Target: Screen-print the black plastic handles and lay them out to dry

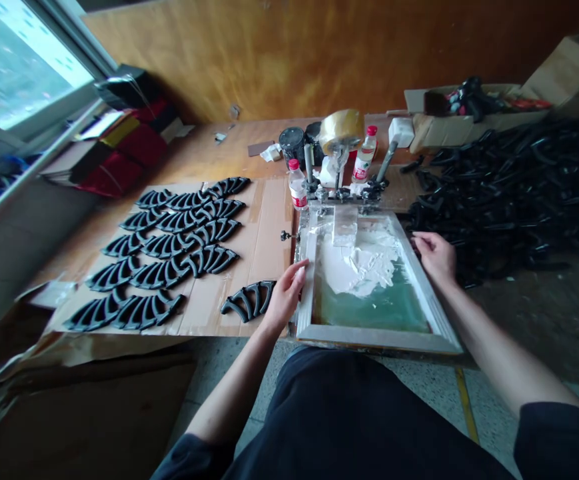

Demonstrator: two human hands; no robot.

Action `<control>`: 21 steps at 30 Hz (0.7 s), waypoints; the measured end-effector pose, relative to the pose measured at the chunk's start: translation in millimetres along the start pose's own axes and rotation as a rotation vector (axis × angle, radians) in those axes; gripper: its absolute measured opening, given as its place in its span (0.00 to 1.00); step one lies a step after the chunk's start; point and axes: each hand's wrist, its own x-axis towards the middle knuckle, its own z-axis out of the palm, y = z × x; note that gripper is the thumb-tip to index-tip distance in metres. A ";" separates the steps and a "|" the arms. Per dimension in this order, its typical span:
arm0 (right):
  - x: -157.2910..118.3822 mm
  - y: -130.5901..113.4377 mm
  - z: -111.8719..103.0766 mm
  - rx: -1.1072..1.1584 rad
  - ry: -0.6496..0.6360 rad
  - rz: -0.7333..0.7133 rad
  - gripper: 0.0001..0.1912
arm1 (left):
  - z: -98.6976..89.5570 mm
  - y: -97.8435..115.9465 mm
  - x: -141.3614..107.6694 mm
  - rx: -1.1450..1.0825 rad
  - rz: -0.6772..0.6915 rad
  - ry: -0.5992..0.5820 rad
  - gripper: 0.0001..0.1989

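Observation:
A metal-framed printing screen (439,333) lies in front of me, with white ink (364,263) spread over its green mesh. My left hand (285,297) rests against the frame's left rail, fingers loosely curled on its edge. My right hand (435,257) lies on the frame's right rail. Neither hand lifts anything. One black fan-shaped plastic part (249,300) sits just left of my left hand on the cardboard sheet (264,240).
Several black fan-shaped parts (169,250) lie in rows on the cardboard at left. A big heap of black parts (519,187) fills the right. Behind the screen stand two bottles (297,185), a tape roll (342,130) and a black can (292,143). Cardboard boxes (469,117) sit at the back right.

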 end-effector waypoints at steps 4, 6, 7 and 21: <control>36.3 -52.4 29.0 -0.213 0.028 -0.253 0.26 | 11.6 -50.5 8.8 0.282 -0.062 0.042 0.31; 43.3 -81.4 52.2 -0.327 -0.124 -0.372 0.25 | 16.4 -64.4 15.4 0.404 -0.080 0.057 0.29; 42.7 -91.9 62.4 -0.372 -0.216 -0.398 0.21 | 17.7 -68.6 18.1 0.443 -0.086 0.058 0.29; -18.1 -95.6 39.1 -0.323 -0.774 -0.651 0.09 | 16.9 -78.7 21.0 0.390 -0.105 0.028 0.26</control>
